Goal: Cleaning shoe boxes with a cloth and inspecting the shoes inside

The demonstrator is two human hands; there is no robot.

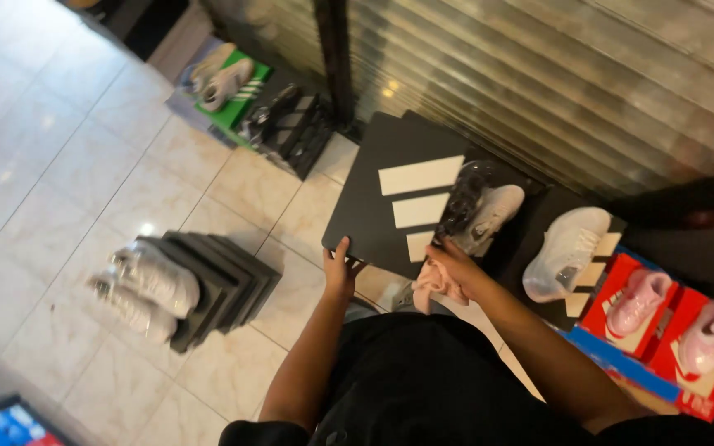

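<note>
My left hand grips the near corner of a black shoe-box lid with three white stripes, held tilted above the tiled floor. My right hand holds a crumpled pink cloth against the lid's near right edge. Just beyond my right hand a white sneaker wrapped in clear plastic rests on a black box.
A stack of black boxes with two white shoes stands on the floor at left. Another white sneaker and pink shoes on red boxes lie at right. More boxed shoes sit by a metal roller shutter.
</note>
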